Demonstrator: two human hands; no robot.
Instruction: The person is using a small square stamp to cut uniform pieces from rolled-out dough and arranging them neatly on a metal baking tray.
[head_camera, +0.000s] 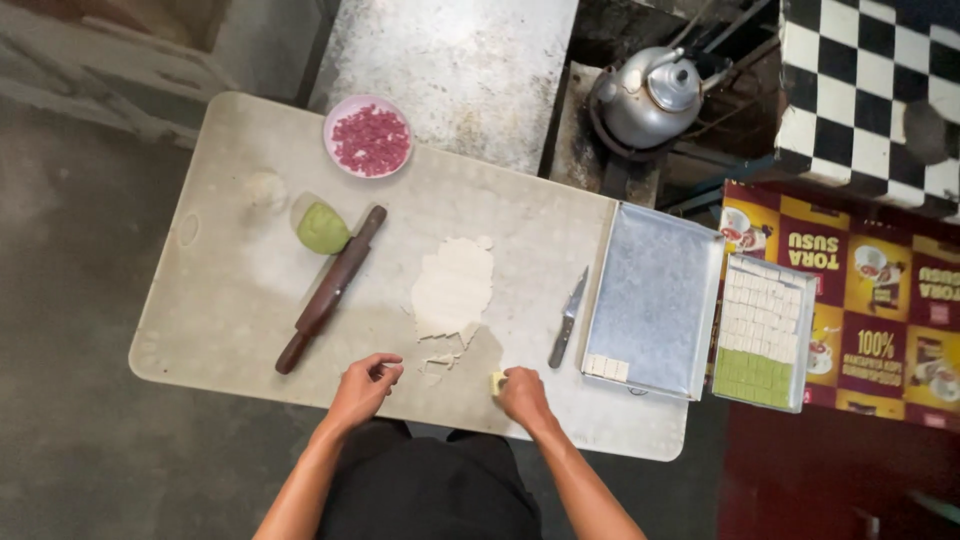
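While the right hand (522, 392) pinches one small dough piece (497, 381) at the board's near edge, the left hand (362, 385) curls loosely, empty, just left of it; one rolled dough sheet (453, 287), one knife (568, 320), one rolling pin (331, 288) and two trays (655, 290) lie beyond

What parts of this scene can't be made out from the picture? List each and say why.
Head view only:
- Piece in the right hand: mostly covered by the fingers.
- Left hand: whatever its curled fingers pinch is too small to tell.
- Pink bits in the bowl: too small to identify.
- Kettle: contents hidden by its lid.
- Person's legs: hidden under the board.
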